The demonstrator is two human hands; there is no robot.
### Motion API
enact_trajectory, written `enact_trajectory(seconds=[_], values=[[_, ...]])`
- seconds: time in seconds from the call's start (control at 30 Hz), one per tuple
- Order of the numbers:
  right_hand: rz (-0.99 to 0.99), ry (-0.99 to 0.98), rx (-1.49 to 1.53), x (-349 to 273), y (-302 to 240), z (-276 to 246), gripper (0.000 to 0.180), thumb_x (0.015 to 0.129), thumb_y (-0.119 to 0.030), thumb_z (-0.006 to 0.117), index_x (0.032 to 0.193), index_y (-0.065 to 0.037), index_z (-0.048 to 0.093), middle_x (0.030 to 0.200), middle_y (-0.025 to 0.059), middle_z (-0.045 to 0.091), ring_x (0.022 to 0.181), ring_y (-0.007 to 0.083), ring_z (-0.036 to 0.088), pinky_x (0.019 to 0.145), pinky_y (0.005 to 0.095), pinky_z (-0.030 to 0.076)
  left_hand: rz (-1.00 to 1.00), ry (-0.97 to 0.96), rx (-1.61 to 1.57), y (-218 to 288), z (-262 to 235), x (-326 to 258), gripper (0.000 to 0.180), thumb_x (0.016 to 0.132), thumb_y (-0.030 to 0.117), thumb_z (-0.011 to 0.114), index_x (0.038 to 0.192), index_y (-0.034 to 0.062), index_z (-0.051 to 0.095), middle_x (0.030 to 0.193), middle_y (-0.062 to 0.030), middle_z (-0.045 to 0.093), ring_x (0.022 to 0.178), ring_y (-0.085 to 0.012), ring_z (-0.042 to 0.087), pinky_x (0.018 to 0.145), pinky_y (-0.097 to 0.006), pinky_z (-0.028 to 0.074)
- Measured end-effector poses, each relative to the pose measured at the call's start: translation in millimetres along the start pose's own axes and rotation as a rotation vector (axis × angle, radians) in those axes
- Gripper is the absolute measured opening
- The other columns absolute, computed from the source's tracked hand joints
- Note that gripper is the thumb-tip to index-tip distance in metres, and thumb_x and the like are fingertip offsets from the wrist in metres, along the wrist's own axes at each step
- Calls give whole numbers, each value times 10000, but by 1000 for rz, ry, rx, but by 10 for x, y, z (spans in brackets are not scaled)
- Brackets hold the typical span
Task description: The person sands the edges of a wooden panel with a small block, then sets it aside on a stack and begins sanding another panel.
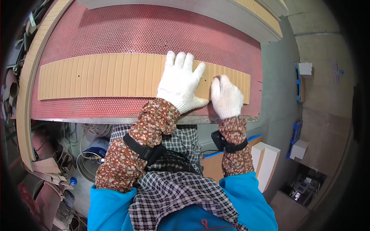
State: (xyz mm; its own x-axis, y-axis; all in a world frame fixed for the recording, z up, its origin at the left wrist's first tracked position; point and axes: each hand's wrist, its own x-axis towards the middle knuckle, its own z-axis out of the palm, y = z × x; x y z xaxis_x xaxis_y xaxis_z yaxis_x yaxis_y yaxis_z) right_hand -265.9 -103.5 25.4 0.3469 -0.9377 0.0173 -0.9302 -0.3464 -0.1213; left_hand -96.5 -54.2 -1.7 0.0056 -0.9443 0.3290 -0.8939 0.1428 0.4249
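A long tan grooved panel (115, 77) lies across a table topped with a red textured mat (127, 29). Two small dark spots show on the panel, one toward its left end and one between my hands. My left hand (179, 82), in a white knit glove, rests flat on the panel with fingers spread and the thumb out to the side. To its right, my right hand (227, 96), gloved alike, is closed with its fingertips at the panel's surface. A small dark brownish bit shows at those fingertips, too little to name.
Grooved tan boards stand along the table's left side (29, 77) and far edge (262, 17). Below left are a blue bucket (98, 148), hoses and scrap pieces. White blocks (266, 161) stand by my right arm. More white boxes (305, 69) lie on the floor at right.
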Motion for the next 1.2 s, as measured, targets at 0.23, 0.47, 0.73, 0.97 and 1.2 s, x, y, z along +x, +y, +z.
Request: enact_trajectory(seconds=[0.23, 0.47, 0.73, 0.97, 1.2], values=[[67, -76, -107, 642, -56, -4, 396, 1050, -396, 435, 1070, -73, 663, 919, 253, 755, 885, 422, 754, 818, 554, 579, 9, 37, -23, -3, 19, 0, 894, 642, 569, 859, 1323, 45, 610, 1275, -218, 554, 1278, -399, 488, 1177, -616, 285], [73, -42, -69, 483, -21, 48, 396, 1051, -392, 446, 1128, -73, 668, 931, 251, 756, 887, 434, 749, 809, 557, 578, 1, 22, -12, 5, 33, -2, 876, 658, 574, 854, 1314, 48, 611, 1277, -223, 559, 1287, -398, 488, 1179, -608, 281], [45, -58, -50, 349, -6, 59, 376, 1054, -398, 463, 1078, -77, 657, 890, 243, 753, 848, 435, 746, 798, 563, 569, -7, 27, -4, -5, 36, -25, 877, 662, 579, 855, 1316, 49, 610, 1286, -226, 558, 1292, -401, 489, 1183, -605, 282], [50, -20, -88, 361, -34, 45, 378, 1056, -390, 459, 1078, -71, 661, 867, 244, 748, 846, 438, 744, 798, 561, 568, -9, -4, -15, 6, 35, -7, 899, 664, 584, 850, 1342, 46, 605, 1319, -249, 552, 1319, -417, 480, 1199, -612, 265], [32, -21, -37, -363, -27, -9, 304, 1055, -334, 507, 1045, -87, 683, 766, 201, 735, 729, 395, 742, 694, 510, 582, -12, 18, -8, -8, 49, -27, 892, 698, 628, 818, 1337, 44, 606, 1306, -249, 556, 1311, -418, 481, 1193, -626, 262]])
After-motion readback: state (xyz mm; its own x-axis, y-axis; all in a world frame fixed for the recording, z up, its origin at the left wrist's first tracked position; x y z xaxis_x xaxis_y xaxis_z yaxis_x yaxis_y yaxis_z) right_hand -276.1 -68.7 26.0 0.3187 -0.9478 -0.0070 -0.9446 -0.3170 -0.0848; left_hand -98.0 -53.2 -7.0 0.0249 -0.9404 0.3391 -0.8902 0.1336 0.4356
